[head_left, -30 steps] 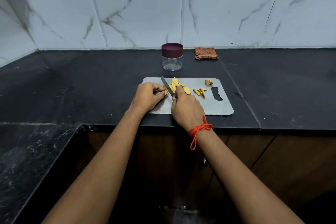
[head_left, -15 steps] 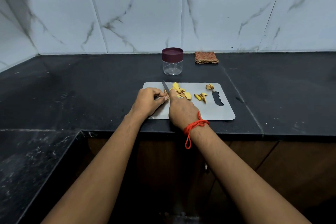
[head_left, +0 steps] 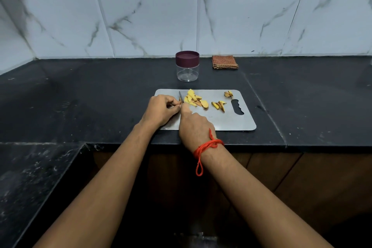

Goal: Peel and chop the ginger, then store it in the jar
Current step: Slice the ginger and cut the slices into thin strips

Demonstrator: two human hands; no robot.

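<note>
A steel cutting board (head_left: 231,121) lies on the black counter. On it sit a heap of yellow ginger slices (head_left: 194,100), a few strips (head_left: 219,105) and a small scrap (head_left: 228,93). My left hand (head_left: 161,110) pinches a small ginger piece (head_left: 180,103) at the board's left end; most of that piece is hidden by my fingers. My right hand (head_left: 194,125) grips a knife, whose blade (head_left: 181,96) points away from me right beside the left fingertips. The clear jar (head_left: 187,66) with a maroon lid stands shut behind the board.
A folded brown checked cloth (head_left: 224,62) lies against the tiled wall to the right of the jar. The counter's front edge (head_left: 261,144) runs just below the board. A lower dark slab (head_left: 30,177) sits at the left.
My right hand has drawn back toward me and to the left, bringing the knife blade closer to my left fingertips. The view has tilted slightly, so everything sits lower in frame.
</note>
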